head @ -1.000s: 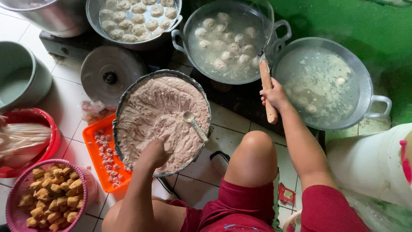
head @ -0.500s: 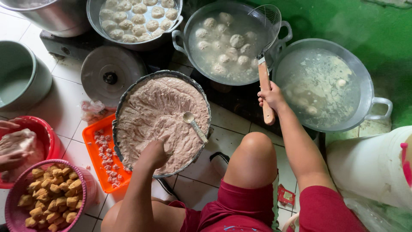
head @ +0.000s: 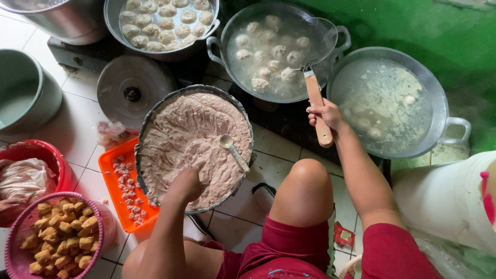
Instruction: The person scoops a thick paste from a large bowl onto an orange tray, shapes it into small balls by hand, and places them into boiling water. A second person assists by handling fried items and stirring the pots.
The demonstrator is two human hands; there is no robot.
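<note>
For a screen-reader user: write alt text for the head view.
A seated person's left hand presses into pinkish paste in a large bowl, while the right hand holds a wooden-handled strainer over a pot of dumplings.

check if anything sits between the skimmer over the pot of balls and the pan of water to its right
Nothing visible does. The right hand holds the wire skimmer over the pot of floating balls, and the pan of cloudy water sits directly beside that pot. Only the two rims lie between them.
</note>
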